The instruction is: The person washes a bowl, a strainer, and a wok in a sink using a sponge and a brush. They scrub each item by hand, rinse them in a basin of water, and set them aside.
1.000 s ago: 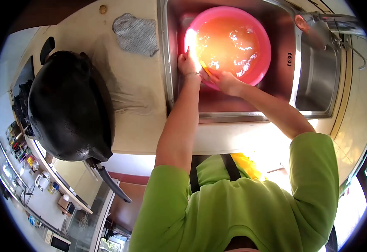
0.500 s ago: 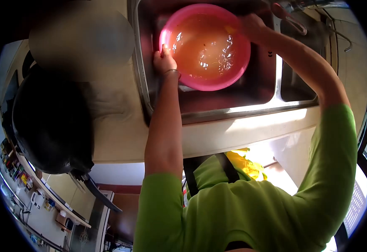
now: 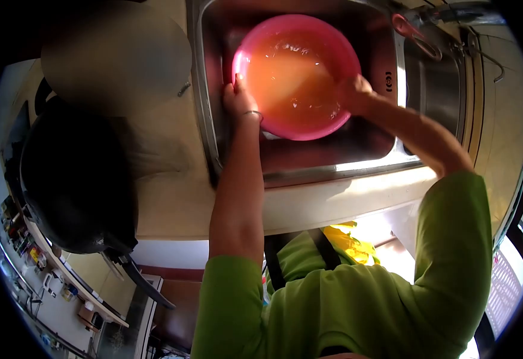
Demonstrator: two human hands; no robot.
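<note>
A pink round basin point(image 3: 300, 133) sits in the steel sink, holding cloudy orange-tinted water point(image 3: 294, 75) with small bright ripples. My left hand point(image 3: 240, 99) is closed on the basin's left rim, thumb on the upper side. At the opposite rim, my right hand point(image 3: 355, 94) is curled, its fingers dark and blurred over the water's edge. Whatever those fingers hold, if anything, is hidden.
The sink point(image 3: 321, 164) has a second bowl point(image 3: 435, 96) to its right. A pink-handled tool point(image 3: 417, 37) lies by the faucet point(image 3: 470, 13). On the left counter point(image 3: 171, 203) stands a black pan point(image 3: 76, 179), with a blurred round pale object point(image 3: 118, 60) behind it.
My right hand has moved down along the basin's right side from its upper right edge. The water's ripples have shifted. My left hand still holds the left rim.
</note>
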